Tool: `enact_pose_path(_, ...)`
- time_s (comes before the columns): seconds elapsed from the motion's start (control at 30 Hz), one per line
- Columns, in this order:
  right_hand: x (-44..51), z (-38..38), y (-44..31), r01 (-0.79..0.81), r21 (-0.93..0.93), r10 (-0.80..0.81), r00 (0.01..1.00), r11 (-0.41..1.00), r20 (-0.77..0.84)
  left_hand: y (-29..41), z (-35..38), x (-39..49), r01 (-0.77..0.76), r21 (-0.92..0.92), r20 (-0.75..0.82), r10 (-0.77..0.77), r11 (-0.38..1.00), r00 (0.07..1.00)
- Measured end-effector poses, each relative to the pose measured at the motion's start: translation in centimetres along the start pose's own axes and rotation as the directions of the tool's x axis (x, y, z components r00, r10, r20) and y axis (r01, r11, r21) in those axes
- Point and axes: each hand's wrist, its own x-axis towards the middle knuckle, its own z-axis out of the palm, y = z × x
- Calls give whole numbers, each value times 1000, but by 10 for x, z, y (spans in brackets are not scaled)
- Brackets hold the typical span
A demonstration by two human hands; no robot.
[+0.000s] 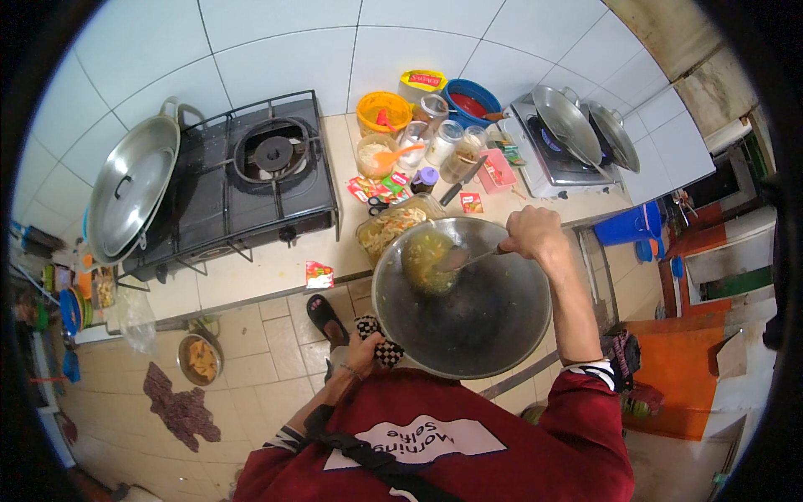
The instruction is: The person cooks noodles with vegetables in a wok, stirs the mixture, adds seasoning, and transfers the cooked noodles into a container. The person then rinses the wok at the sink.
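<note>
My left hand grips a black-and-white checkered cloth against the near left side of a large metal wok. The wok handle beneath the cloth is hidden. My right hand is closed around the handle of a metal spatula, its blade down in the wok. Yellowish broth with bits in it pools at the wok's far left, so the wok tilts that way. That side overlaps the edge of a clear rectangular container of noodles with orange bits.
A black gas stove at left bears a lidded pan. Jars, seasoning packets and a knife crowd the counter. Pans stand over blue flame on a second stove. A bowl of orange pieces sits lower left.
</note>
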Motion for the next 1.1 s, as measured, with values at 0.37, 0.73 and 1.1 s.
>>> enact_pose_path(0.37,20,-7,-13,17,71,-13,998,997,-64,9,1,-3,80,73,-15,-79,994,997)
enact_pose_path(0.73,3,-27,2,-18,15,19,999,1000,-44,17,5,-13,74,182,-99,-57,980,993)
enact_pose_path(1.1,-16,-4,-1,-13,-17,14,998,1000,57,7,-2,-8,60,40,-6,-60,997,998)
